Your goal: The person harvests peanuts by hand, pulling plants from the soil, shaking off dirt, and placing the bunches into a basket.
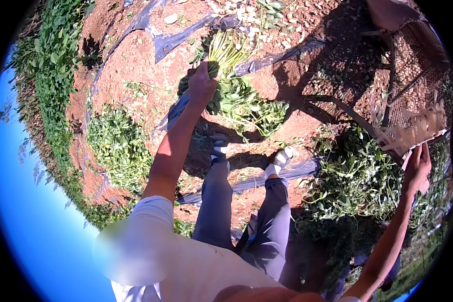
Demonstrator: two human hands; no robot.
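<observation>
My left hand (202, 86) is closed round the stems of a bundle of leafy green plants (228, 50), which look like peanut plants. The pale yellow-green stems fan out beyond my fist, and leaves hang below it over the soil. Far to the right, my right hand (418, 168) is closed on the lower edge of a pale, frayed, woven-looking strip (418, 129). This strip lies against a dark frame (355, 116) that carries brown mesh (412, 60). Where exactly my right fingertips meet the strip is hard to make out.
Pale pods (244, 14) lie scattered at the top. Black plastic film (168, 43) crosses the reddish soil. Heaps of cut greenery (118, 151) sit left, and more greenery (352, 181) lies right. My shoes (283, 160) stand below the bundle. Tall green crops (55, 65) line the far left.
</observation>
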